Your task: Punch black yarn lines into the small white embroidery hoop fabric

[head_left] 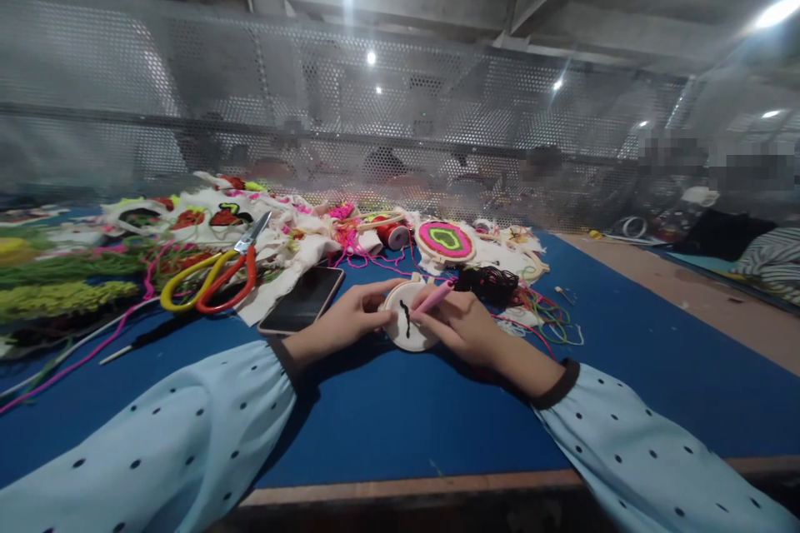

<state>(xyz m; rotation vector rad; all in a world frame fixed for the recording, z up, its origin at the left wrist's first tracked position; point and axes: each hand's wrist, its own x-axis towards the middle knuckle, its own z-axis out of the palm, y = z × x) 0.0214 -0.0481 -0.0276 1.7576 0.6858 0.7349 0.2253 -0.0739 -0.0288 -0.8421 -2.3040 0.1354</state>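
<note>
A small round embroidery hoop (405, 331) with white cloth and a black stitched line lies on the blue table (387, 425). My left hand (347, 321) grips its left rim. My right hand (459, 323) holds a pink punch needle (432, 298) with its tip on the cloth. Both arms wear pale blue dotted sleeves. Black yarn (492, 281) sits just behind my right hand.
A dark phone (302, 301) lies left of the hoop. Scissors with yellow and red handles (216, 275) rest further left among green yarn (59, 298) and stitched patches. A finished pink and green hoop (445, 240) lies behind. A perforated metal screen (375, 125) backs the table.
</note>
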